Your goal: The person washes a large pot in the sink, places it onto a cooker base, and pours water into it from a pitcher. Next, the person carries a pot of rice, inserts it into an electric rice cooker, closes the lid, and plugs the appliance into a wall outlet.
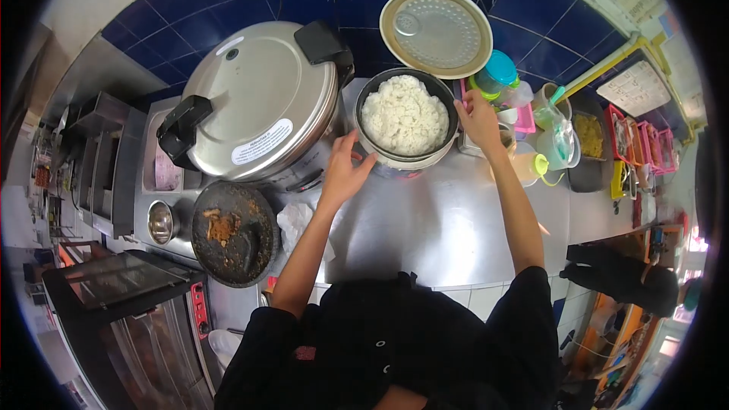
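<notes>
A dark round inner pot [364, 99] full of white rice [405, 115] sits in a rice cooker on the steel counter [456, 224]. The cooker's round lid [436, 32] stands open behind it. My left hand [346, 171] is at the cooker's front left side, its fingers apart and nothing seen in them. At the pot's right rim, my right hand [481, 120] has its thumb and fingers bent together at the edge. What those fingers grip is too small to make out.
A large silver rice cooker [262, 95] stands at the left. Before it are a stone mortar [199, 239] with brown paste, a metal bowl [161, 222] and a plastic bag [292, 222]. Bottles [526, 165] and containers crowd the right. A person [626, 273] is at far right.
</notes>
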`<control>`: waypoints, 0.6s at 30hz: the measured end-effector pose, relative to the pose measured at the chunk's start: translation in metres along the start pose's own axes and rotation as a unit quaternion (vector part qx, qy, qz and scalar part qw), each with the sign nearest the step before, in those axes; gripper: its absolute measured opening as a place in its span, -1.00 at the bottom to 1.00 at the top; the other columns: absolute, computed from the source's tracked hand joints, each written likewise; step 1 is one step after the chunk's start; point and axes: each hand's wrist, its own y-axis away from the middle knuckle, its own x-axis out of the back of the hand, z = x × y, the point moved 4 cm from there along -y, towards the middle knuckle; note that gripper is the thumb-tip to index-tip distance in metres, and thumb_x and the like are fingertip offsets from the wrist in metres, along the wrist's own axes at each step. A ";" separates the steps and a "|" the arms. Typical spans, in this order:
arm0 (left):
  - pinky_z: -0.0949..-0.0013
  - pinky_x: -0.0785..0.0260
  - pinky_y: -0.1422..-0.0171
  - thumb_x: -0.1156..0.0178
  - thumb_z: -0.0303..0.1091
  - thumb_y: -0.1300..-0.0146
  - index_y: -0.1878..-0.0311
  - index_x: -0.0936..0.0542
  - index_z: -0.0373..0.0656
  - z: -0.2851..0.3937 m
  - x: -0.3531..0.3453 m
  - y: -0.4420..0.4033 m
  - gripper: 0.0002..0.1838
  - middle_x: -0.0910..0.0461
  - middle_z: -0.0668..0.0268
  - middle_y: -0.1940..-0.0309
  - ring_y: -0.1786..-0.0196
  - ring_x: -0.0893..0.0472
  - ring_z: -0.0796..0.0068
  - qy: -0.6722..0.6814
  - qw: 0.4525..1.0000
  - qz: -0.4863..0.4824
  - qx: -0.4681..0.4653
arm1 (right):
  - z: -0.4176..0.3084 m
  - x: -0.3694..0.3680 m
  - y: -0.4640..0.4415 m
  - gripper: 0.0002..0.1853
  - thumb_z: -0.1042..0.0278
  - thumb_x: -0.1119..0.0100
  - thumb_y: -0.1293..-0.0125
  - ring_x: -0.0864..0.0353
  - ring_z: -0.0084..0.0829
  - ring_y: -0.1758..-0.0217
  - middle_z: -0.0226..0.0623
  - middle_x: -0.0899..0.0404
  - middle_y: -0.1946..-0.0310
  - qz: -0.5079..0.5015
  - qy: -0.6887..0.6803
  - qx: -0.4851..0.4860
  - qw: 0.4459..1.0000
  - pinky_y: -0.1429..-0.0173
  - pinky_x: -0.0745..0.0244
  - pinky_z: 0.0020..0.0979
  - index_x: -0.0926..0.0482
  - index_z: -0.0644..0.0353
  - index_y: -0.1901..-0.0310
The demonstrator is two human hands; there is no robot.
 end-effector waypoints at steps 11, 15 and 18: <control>0.31 -0.56 0.05 -0.42 -0.25 -0.18 -0.51 -0.23 -0.31 0.005 -0.005 0.009 -0.12 -0.39 0.03 -0.32 -0.08 -0.58 0.22 -0.019 0.999 0.030 -0.035 | 0.000 -0.023 0.029 -0.63 0.18 -0.32 -0.33 -0.59 -0.14 0.30 -0.13 -0.53 0.29 0.042 0.024 -0.018 0.999 0.21 -0.52 -0.14 -0.42 0.19 0.01; 0.13 -0.38 -0.33 -0.40 -0.21 -0.17 -0.50 -0.22 -0.34 0.012 -0.007 0.008 -0.10 -0.28 -0.02 -0.46 -0.27 -0.46 -0.03 -0.111 0.991 0.015 -0.071 | 0.000 -0.024 0.028 -0.67 0.20 -0.25 -0.38 -0.63 -0.12 0.23 -0.12 -0.56 0.21 0.049 0.014 -0.006 0.999 0.15 -0.55 -0.14 -0.51 0.17 -0.07; 0.08 -0.31 -0.41 -0.39 -0.18 -0.14 -0.50 -0.22 -0.35 0.013 -0.009 0.004 -0.08 -0.27 0.01 -0.48 -0.28 -0.42 -0.09 -0.152 0.986 0.003 -0.065 | -0.003 -0.026 0.023 -0.70 0.24 -0.20 -0.41 -0.65 -0.10 0.20 -0.15 -0.57 0.19 0.056 0.037 0.013 0.998 0.12 -0.57 -0.13 -0.59 0.12 -0.10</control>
